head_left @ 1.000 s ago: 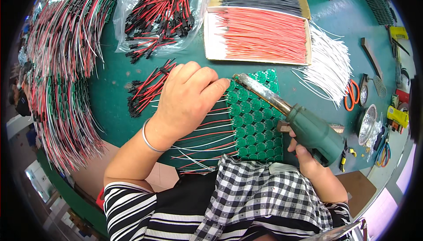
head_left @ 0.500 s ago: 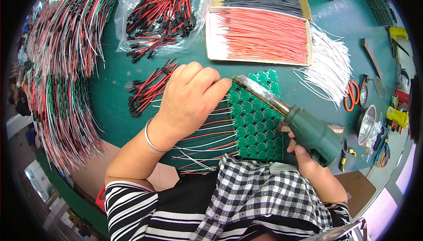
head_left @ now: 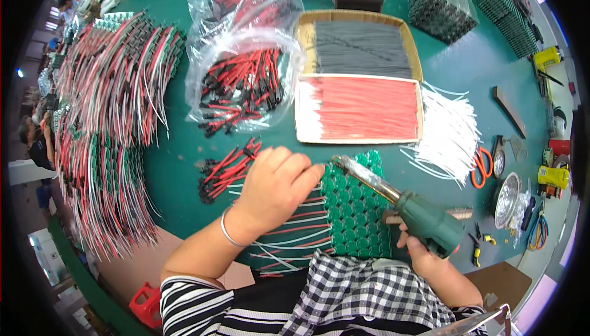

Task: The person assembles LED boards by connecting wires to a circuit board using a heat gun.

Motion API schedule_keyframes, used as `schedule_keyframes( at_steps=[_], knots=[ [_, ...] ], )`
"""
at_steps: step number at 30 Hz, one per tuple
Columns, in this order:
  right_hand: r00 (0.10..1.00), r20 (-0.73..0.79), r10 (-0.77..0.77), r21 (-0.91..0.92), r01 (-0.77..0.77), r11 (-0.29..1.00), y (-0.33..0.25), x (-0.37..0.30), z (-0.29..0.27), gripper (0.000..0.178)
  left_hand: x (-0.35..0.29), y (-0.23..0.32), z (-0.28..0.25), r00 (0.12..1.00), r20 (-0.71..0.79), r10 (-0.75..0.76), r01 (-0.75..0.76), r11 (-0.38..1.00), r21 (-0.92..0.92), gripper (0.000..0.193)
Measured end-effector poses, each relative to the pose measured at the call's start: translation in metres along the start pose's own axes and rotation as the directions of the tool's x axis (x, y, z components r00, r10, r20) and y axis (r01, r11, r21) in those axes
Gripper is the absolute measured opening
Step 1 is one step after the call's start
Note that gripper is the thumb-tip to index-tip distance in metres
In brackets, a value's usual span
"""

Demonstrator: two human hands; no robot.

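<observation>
A green printed circuit board panel (head_left: 356, 213) with rows of round boards lies in front of me. Red and white wires (head_left: 301, 228) stick out from its left edge. My left hand (head_left: 276, 182) is closed in a pinch at the panel's upper left corner; what sits between the fingertips is too small to make out. My right hand (head_left: 424, 256) grips a green soldering gun (head_left: 430, 222) with a long metal barrel. The barrel's tip points left and comes close to my left fingertips at that corner. Loose red-and-black connector leads (head_left: 227, 170) lie left of my left hand.
Beyond the panel stand a box of red wires (head_left: 369, 109) and a box of black wires (head_left: 362, 47). White wires (head_left: 448, 133), orange-handled scissors (head_left: 482, 167) and a metal bowl (head_left: 507, 201) lie rightward. A plastic bag of connector leads (head_left: 246, 84) and stacked wired boards (head_left: 117, 84) occupy the left.
The whole view has shifted, so the table and hands appear lower and more of the far side shows. Both hands stay at the panel's same corner, the right still holding the soldering gun.
</observation>
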State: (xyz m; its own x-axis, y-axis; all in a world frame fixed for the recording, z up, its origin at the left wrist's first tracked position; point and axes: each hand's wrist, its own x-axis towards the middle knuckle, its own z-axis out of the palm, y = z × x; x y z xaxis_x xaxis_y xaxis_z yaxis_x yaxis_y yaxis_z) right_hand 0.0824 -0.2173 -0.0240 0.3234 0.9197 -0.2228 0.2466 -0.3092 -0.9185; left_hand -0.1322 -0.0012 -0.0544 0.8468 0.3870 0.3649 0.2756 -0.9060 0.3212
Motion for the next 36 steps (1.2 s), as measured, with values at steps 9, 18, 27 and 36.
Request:
schedule_keyframes(
  at_steps=[9, 18, 27, 36],
  knots=[
    [0.983, 0.113, -0.146, 0.056, 0.141, 0.988, 0.016, -0.002, -0.007, 0.030, 0.001, -0.001, -0.002, 1.000, -0.017, 0.001, -0.001, 1.000, 0.009, 0.021],
    [0.984, 0.140, -0.109, 0.042, 0.104, 0.994, 0.014, -0.001, -0.006, 0.030, 0.002, -0.002, -0.002, 1.000, -0.020, -0.001, 0.001, 1.000, 0.012, 0.022],
    [0.983, 0.108, -0.148, 0.015, 0.147, 0.989, 0.015, 0.001, -0.004, 0.033, 0.002, -0.001, -0.003, 1.000, -0.005, 0.000, 0.000, 1.000, 0.025, 0.022],
    [0.998, 0.000, 0.068, 0.062, -0.068, 0.996, 0.001, -0.005, 0.001, 0.032, 0.003, 0.000, -0.003, 1.000, -0.005, -0.002, 0.002, 1.000, 0.028, 0.022]
  ],
)
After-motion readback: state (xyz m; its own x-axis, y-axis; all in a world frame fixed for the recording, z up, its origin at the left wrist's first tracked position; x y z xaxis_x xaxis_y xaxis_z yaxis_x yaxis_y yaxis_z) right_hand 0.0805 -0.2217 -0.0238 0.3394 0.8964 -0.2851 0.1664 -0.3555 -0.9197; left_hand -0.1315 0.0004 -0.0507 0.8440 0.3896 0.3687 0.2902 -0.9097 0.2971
